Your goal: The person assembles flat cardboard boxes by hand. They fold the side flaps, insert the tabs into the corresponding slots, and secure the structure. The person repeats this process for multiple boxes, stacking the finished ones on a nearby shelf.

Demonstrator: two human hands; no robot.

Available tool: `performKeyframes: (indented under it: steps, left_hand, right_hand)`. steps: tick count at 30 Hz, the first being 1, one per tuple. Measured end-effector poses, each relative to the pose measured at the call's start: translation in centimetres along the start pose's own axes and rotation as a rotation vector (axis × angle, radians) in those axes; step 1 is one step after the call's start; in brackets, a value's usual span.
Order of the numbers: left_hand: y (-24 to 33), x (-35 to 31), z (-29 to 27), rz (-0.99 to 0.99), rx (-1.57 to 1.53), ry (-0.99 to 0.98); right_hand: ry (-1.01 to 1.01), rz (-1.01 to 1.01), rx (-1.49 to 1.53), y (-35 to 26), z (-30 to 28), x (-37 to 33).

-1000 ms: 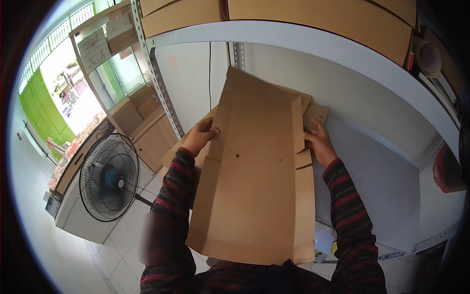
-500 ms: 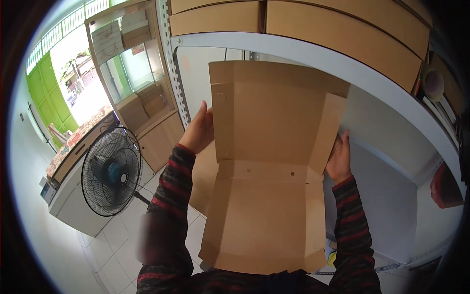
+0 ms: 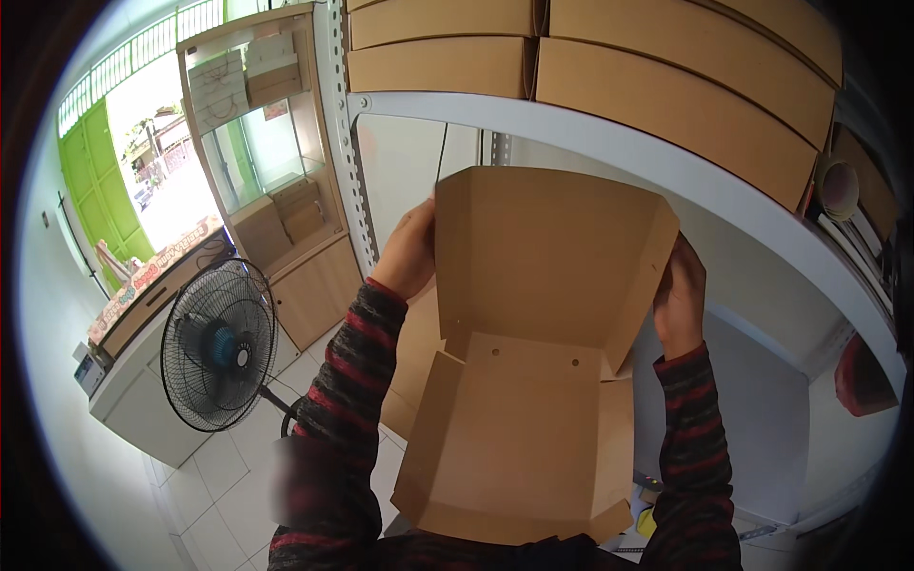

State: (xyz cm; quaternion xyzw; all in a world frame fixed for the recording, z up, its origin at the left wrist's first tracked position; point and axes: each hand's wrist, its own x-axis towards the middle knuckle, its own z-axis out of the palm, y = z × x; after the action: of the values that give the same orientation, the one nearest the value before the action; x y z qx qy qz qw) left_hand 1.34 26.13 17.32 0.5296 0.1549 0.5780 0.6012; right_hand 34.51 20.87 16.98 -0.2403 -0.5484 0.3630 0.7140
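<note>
A brown cardboard box (image 3: 533,428) is held open in front of me, its lower end against my body. Its lid (image 3: 552,257) stands up at the far side, with the side flaps folded up into walls. Two small round holes sit near the crease between lid and base. My left hand (image 3: 409,252) grips the lid's left edge, its fingers partly hidden behind the cardboard. On the opposite edge, my right hand (image 3: 681,295) curls around the lid's right flap. The base's side flaps lean outward, and its near corners are angled.
Stacked brown boxes (image 3: 676,114) fill the white metal shelf (image 3: 571,122) above the open box. A black standing fan (image 3: 219,347) is at the left, beside a wood and glass cabinet (image 3: 305,209). Rolled paper (image 3: 838,190) lies at the shelf's right end.
The lid's side flaps have risen into walls and its far edge has bent up. Both hands have moved slightly right and down in the picture, and more of the stacked boxes shows.
</note>
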Motion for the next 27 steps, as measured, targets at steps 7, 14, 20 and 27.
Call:
performKeyframes:
  steps: [7, 14, 20, 27]
  left_hand:
    - [-0.2, -1.0, 1.9, 0.121, 0.618, 0.121]
    - [-0.6, -0.2, 3.6, 0.297, 0.558, 0.097]
    - [-0.2, 0.5, 4.5, 0.347, 0.459, 0.244]
    - [-0.7, 0.5, 4.4, 0.352, 0.497, 0.302]
  right_hand:
    - [0.092, -0.119, -0.266, -0.7, 2.2, -0.6]
    - [0.129, -0.17, -0.259, -1.3, 3.3, -1.0]
    - [0.065, -0.177, -0.317, -2.2, 3.8, -1.9]
    - [-0.108, -0.158, -0.189, -2.7, 4.3, -1.8]
